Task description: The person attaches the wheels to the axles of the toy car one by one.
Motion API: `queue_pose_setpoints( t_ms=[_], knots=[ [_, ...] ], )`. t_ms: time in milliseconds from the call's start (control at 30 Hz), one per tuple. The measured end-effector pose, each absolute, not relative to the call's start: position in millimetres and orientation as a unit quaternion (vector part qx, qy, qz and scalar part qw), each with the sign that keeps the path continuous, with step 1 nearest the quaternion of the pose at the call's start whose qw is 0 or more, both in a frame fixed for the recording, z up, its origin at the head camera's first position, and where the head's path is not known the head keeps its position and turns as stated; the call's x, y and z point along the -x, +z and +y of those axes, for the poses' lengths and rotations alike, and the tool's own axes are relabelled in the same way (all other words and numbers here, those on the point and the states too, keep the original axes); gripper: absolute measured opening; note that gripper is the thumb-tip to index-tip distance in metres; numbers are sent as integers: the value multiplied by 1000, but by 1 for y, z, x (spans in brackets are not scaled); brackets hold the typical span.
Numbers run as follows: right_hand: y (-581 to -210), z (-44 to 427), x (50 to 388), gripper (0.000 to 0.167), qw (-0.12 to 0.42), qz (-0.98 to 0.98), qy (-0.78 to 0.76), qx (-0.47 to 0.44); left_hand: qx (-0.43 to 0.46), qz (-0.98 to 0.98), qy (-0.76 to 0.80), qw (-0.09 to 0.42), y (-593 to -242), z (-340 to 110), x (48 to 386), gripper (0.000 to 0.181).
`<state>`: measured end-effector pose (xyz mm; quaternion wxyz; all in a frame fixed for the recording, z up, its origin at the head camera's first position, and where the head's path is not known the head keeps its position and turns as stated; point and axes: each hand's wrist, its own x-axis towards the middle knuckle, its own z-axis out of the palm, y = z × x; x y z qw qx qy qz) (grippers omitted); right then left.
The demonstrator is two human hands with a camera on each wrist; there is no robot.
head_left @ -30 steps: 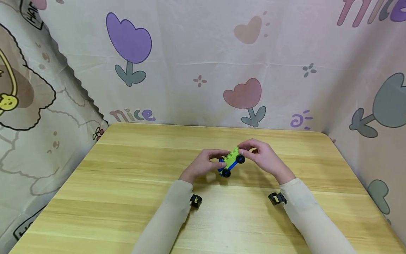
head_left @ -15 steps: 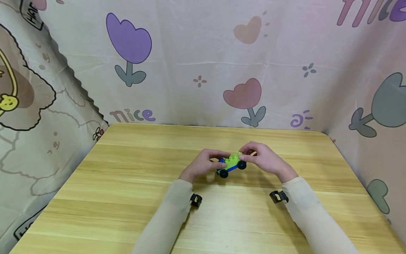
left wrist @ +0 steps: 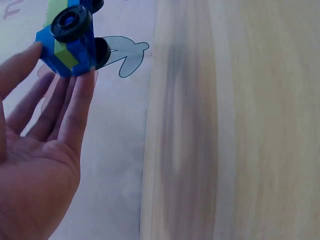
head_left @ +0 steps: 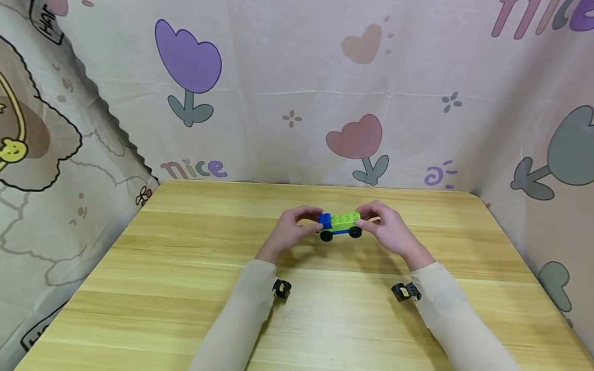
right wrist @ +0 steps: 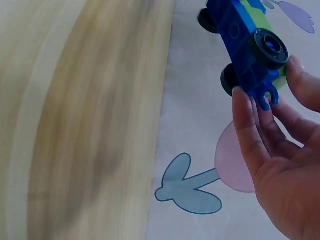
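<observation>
A toy car [head_left: 343, 221] built of lime-green and blue bricks with black wheels is held up level between both hands, above the table. The left hand [head_left: 289, 232] pinches its blue end with thumb and fingers. At the lime-green end, the right hand [head_left: 390, 229] pinches it the same way. In the left wrist view the car [left wrist: 67, 47] shows its blue front with a lime-green piece. From the right wrist view, the underside of the car [right wrist: 240, 37] appears, with a blue hook at its end near the fingertips.
The wooden table [head_left: 334, 319] spreads below and around the hands. A printed cloth [head_left: 278, 62] with flowers hangs behind it and along both sides. Small black wrist cameras [head_left: 281, 289] sit at the cuffs of the pale sleeves [head_left: 236, 314].
The toy car has turned from slanting up to the right to level, and has risen slightly. The left hand has shifted up and left to its blue end.
</observation>
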<state>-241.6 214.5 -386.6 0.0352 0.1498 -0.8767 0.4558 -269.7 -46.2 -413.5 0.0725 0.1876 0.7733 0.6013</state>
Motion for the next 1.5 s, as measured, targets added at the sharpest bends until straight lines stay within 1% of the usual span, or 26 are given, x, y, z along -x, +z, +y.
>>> queue_pose_setpoints(
  t_ms=[100, 300, 633, 800, 1033, 1333, 1500],
  knots=[
    [-390, 213, 242, 26, 50, -874, 463, -138, -165, 775, 608, 57, -414, -46, 272, 36],
    [-391, 207, 245, 28, 63, -872, 472, -111, -128, 786, 604, 37, -415, -42, 275, 28],
    [-382, 197, 254, 34, 47, -888, 455, -46, -109, 815, 569, -22, -410, -31, 284, 27],
    [-381, 194, 264, 36, 36, -887, 459, -28, -109, 824, 555, -36, -409, -28, 294, 27],
    [-383, 194, 288, 36, 24, -887, 460, -36, -98, 838, 536, -27, -412, -26, 312, 27],
    [-398, 192, 313, 32, 27, -882, 467, -47, -88, 842, 532, -21, -419, -24, 331, 27],
    [-406, 195, 322, 32, 9, -877, 478, -44, -78, 844, 531, 8, -422, -22, 338, 31]
  ],
)
